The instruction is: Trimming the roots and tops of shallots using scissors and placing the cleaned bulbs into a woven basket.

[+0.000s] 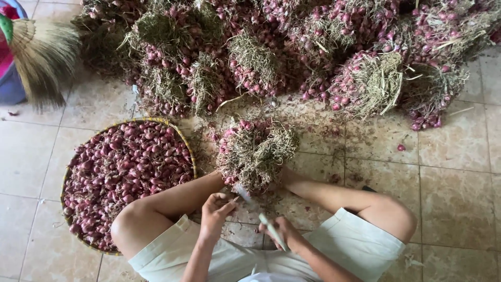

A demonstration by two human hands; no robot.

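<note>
Right hand (282, 233) grips a knife (261, 214); left hand (216, 209) pinches a shallot from the bundle (254, 151) (light, brittle-skinned, best held by its dry stalks).

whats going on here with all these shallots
A person sits on the tiled floor with a shallot bundle between their feet. The right hand holds a knife whose blade points toward the bundle's base, and the left hand pinches something small next to the blade, too small to make out. A round basket of loose shallots sits by the left knee. A big pile of bundles lies ahead, and a broom lies at the far left.
</note>
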